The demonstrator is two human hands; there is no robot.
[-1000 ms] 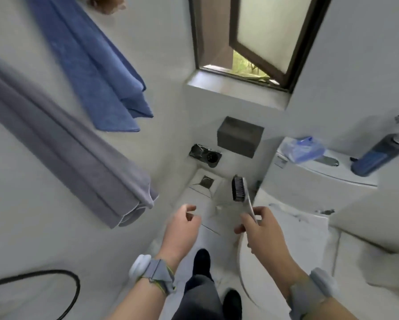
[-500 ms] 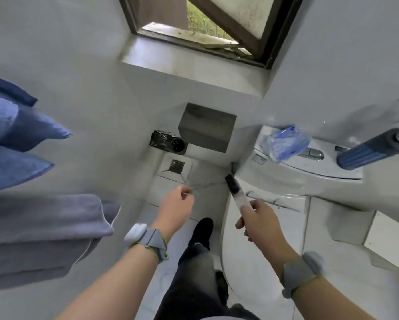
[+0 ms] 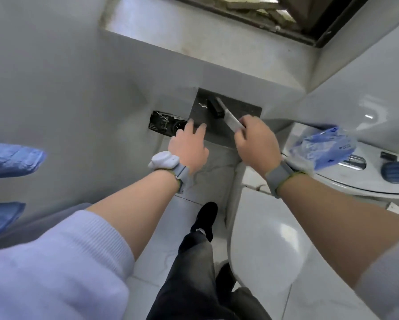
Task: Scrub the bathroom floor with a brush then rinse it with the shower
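My right hand (image 3: 257,142) grips the white handle of a scrub brush (image 3: 226,113). Its dark bristle head points up and away, in front of a dark grey box (image 3: 244,109) on the back wall. To the brush's left, my left hand (image 3: 189,146) reaches forward with fingers loosely spread, holding nothing, its fingertips near the box's lower left corner. The pale tiled floor (image 3: 182,227) shows below between my arms. No shower head is in view.
A white toilet (image 3: 263,250) fills the right side, with a blue plastic packet (image 3: 325,148) and a dark blue bottle (image 3: 396,169) on its tank. Blue towels (image 3: 7,162) hang at the left wall. A black wall fitting (image 3: 166,125) sits left of the box. My dark-trousered leg and shoe (image 3: 205,218) stand on the floor.
I have leaned forward and down. Both hands moved up toward the back wall, and the brush now reaches the dark box. The window has slid almost out of view at the top.
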